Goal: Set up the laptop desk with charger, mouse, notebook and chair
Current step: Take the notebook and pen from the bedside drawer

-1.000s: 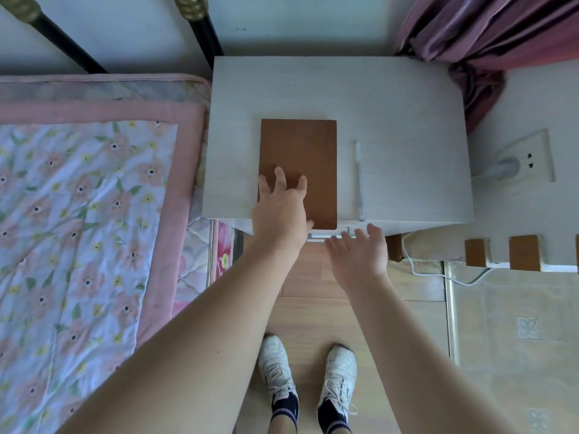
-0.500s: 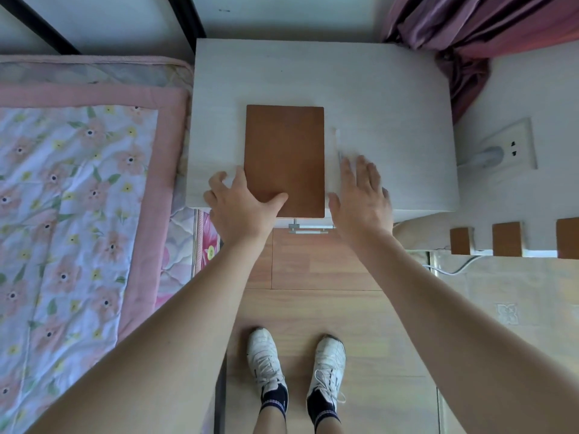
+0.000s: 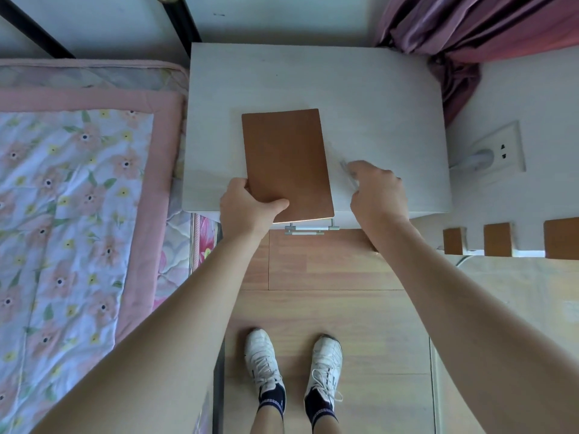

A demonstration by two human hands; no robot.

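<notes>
I see no container in use here. The only storage is a drawer under the desk [image 3: 313, 89] front, and only its metal handle [image 3: 310, 228] shows; contents hidden.

One brown notebook [image 3: 286, 161] lies closed on the white desk top, left of centre, slightly skewed. Its near edge hangs just past the desk's front edge, above the handle.

Left hand [image 3: 247, 208] grips the notebook's near left corner, thumb on the cover, fingers underneath. Right hand [image 3: 376, 192] is curled narrow just right of the notebook, pinching a thin pale object [image 3: 347, 173]. Looks like a pen, too blurred for me to confirm.

Edges and room:
- Desk's left edge butts against the bed [image 3: 78, 214] with floral quilt. No gap there.
- Back edge is against the wall, with a black bed frame post [image 3: 181, 23] at the back left corner.
- Right edge is near a wall socket [image 3: 498, 148] with one white plug [image 3: 473, 159] in it; purple curtain [image 3: 470, 32] hangs at back right.
- Back half and right third of the desk top are bare.
- Wooden floor [image 3: 329, 308] in front is open.

Counts: one notebook, one pen-like item, one socket plate, one plug, two hands, two white shoes [image 3: 263, 358]. Three brown blocks [image 3: 498, 239] along the right wall base.
</notes>
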